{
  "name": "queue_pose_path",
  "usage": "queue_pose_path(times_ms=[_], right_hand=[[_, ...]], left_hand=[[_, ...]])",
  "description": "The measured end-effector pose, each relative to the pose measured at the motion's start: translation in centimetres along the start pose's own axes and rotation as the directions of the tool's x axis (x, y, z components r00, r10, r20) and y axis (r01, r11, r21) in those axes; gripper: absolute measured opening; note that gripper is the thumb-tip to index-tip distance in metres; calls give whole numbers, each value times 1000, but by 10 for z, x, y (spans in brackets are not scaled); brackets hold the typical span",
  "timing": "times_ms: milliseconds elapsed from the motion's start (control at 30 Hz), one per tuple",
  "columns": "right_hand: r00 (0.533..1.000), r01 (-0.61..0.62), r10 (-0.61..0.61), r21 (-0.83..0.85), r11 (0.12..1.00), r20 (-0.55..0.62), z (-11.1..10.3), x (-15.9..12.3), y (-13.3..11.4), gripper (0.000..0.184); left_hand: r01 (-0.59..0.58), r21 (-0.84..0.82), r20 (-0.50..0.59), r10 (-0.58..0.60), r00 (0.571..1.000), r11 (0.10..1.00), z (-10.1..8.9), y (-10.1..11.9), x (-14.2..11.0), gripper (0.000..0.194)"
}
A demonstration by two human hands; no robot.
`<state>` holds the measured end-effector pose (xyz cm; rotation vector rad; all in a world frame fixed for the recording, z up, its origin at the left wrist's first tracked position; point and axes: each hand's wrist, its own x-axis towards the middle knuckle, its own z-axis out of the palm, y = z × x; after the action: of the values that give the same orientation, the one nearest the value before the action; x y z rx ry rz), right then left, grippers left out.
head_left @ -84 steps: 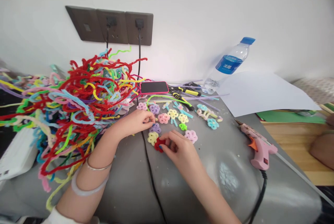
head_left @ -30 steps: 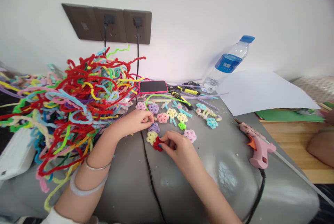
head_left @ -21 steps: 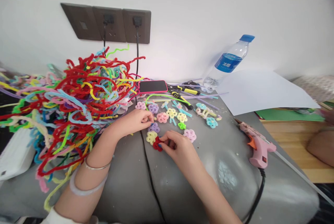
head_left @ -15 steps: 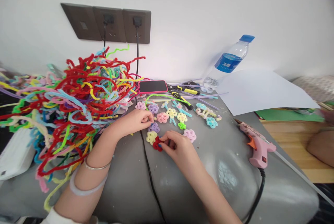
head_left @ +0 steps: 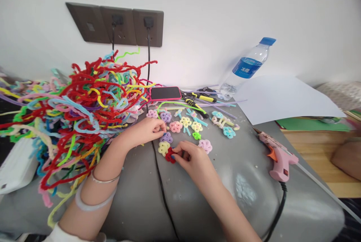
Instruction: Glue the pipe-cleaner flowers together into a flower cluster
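Fuzz probably leaves the red flower [head_left: 169,156], at four o'clock of the yellow flower [head_left: 163,148], light and squashable, best edge-pinched as the right hand [head_left: 193,157] does; whether the left hand [head_left: 148,131] grips the purple flower [head_left: 167,138] is unclear.

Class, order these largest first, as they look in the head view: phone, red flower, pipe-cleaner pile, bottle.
1. Pile
2. Bottle
3. Phone
4. Red flower, partly hidden by the right hand

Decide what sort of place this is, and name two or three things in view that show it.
Probably a makeshift craft corner indoors: a heap of fuzzy coloured stems, small looped flowers and a pink glue gun share the grey work surface.
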<state>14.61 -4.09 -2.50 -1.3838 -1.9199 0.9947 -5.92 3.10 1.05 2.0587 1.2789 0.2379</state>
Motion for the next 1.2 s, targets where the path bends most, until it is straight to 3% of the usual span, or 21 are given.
queue_pose_path(times_ms=[1200], right_hand=[[1000, 11, -11, -22, 1000, 5, -1, 2, 2, 14]], left_hand=[[2, -22, -9, -2, 1000, 1000, 1, 0, 0, 14]])
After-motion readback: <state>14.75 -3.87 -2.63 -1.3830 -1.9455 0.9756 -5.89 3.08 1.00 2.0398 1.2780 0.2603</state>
